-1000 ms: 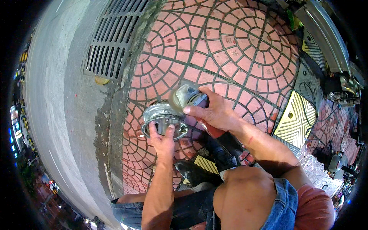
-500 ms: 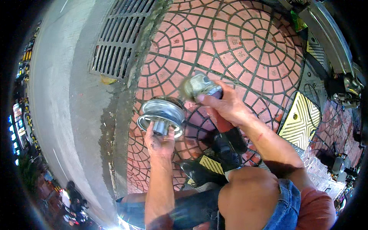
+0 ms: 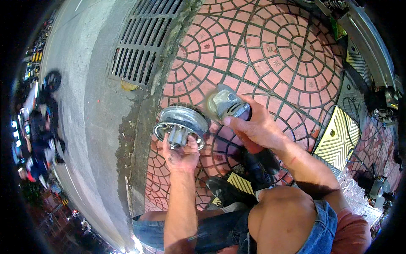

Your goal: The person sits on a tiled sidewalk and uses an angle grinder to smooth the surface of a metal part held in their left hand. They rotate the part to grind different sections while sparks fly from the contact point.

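My left hand [image 3: 182, 158] grips a silvery metal wheel hub [image 3: 182, 117] from below, its fingers around the short central tube [image 3: 177, 136]. The hub is round, with a broad rim and a flange with holes, and is held tilted above the paving. To its right, my right hand [image 3: 260, 127] is wrapped around an angle grinder [image 3: 230, 102] with a grey metal head and a red and black body. The grinder's blurred disc [image 3: 214, 105] is close to the hub's upper right rim; whether they touch I cannot tell.
Pink patterned paving [image 3: 283, 55] lies under my hands. A kerb separates it from the road, where a drain grate [image 3: 146, 42] is set. Yellow-striped ramps [image 3: 338, 133] stand to the right. My dark shoe [image 3: 224, 192] is below the hands. A blurred motorcycle [image 3: 46, 118] is on the road at far left.
The view has shifted slightly, moving the ground rightward. The hub has tilted a little in my left hand, and the grinder's head has turned slightly. A motorcycle has appeared larger at the left.
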Motion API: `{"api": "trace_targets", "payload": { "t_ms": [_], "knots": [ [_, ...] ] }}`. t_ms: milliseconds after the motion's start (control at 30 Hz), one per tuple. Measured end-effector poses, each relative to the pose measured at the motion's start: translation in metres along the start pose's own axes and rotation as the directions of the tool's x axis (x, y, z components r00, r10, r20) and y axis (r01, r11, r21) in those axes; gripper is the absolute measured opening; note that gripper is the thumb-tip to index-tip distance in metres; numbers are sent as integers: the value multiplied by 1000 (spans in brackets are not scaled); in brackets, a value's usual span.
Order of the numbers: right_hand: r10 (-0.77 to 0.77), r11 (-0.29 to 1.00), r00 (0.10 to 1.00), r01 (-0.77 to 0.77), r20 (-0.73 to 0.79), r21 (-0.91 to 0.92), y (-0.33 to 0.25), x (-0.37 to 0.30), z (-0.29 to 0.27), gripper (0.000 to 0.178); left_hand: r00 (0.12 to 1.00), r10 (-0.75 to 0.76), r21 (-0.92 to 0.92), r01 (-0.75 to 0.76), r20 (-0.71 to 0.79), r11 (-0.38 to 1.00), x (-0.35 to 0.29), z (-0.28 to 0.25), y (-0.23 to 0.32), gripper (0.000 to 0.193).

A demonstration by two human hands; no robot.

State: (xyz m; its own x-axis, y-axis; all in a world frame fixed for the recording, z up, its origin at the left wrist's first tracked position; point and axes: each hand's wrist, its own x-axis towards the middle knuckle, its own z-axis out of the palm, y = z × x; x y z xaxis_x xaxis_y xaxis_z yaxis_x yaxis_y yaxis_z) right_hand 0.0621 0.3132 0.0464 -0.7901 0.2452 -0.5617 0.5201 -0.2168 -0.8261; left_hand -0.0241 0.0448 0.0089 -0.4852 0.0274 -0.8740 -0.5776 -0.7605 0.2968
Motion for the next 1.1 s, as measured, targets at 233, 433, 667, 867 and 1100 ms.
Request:
{"api": "trace_targets", "payload": {
  "t_ms": [233, 433, 667, 867, 1100],
  "knots": [
    [66, 998, 996, -66, 60, -2, 2, -1, 7, 76, 997, 71, 235, -60, -38, 970, -15, 9, -14, 31],
    [-84, 996, 993, 85, 85, -5, 11, 3, 6, 71, 994, 88, 349, -104, 62, 931, -11, -1, -17, 32],
    [14, 984, 997, 1, 79, -180, -5, -8, 5, 80, 972, 154, 457, -221, 178, 862, -6, -10, -12, 31],
    [67, 997, 997, -69, 49, 42, -19, -5, 2, 64, 962, 190, 442, -259, 196, 859, 7, -26, 0, 30],
    [-76, 981, 997, 79, -24, 178, -6, 6, -8, 53, 995, 61, 595, -94, 76, 798, 6, -15, -1, 41]
  ]
}}
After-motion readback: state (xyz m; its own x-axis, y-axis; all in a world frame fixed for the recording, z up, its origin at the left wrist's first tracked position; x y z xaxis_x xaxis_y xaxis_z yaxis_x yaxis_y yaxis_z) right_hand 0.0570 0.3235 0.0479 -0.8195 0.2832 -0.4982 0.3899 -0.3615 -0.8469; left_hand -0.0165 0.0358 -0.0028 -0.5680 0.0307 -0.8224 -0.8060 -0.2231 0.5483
